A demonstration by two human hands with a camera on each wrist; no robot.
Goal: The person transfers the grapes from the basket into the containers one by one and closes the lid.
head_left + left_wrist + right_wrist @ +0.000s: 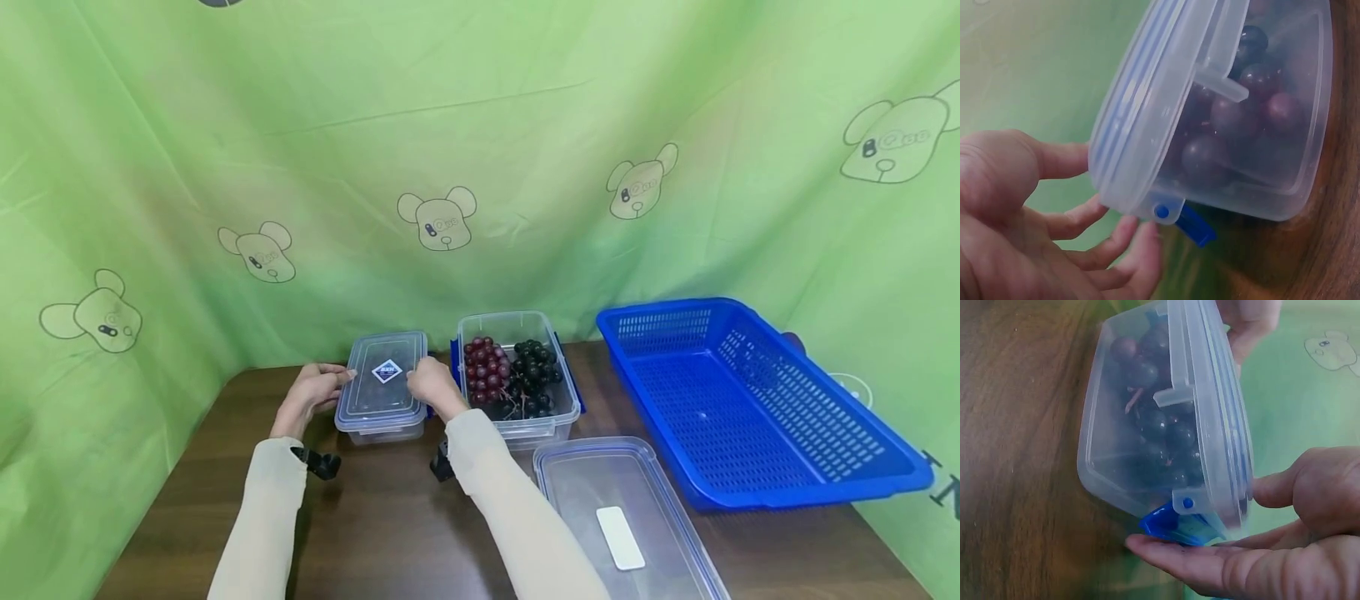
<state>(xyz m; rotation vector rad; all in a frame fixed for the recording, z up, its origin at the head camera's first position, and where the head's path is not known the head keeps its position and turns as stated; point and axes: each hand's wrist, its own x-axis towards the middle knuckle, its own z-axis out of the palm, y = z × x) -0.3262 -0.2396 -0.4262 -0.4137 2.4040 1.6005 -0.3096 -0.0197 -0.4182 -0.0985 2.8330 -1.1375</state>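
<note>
A small clear lidded food container (381, 383) with blue side latches stands on the table, and dark grapes (1163, 428) show through its wall. At its left side my left hand (318, 387) holds the lid's edge, thumb on top and fingers beside the blue latch (1196, 226). My right hand (435, 385) grips the opposite side, its thumb on the lid (1225, 419) and its fingers against the other blue latch (1175, 525), which hangs outward. In the head view the fingers of the right hand are mostly hidden.
To the right, a larger lidless container (555, 427) holds red grapes (486, 371) and black grapes (536, 367). A large clear lid (570, 475) with a white label lies in front of it. A blue perforated basket (675, 450) stands farther right. Green cloth (480, 108) hangs behind the table (375, 517).
</note>
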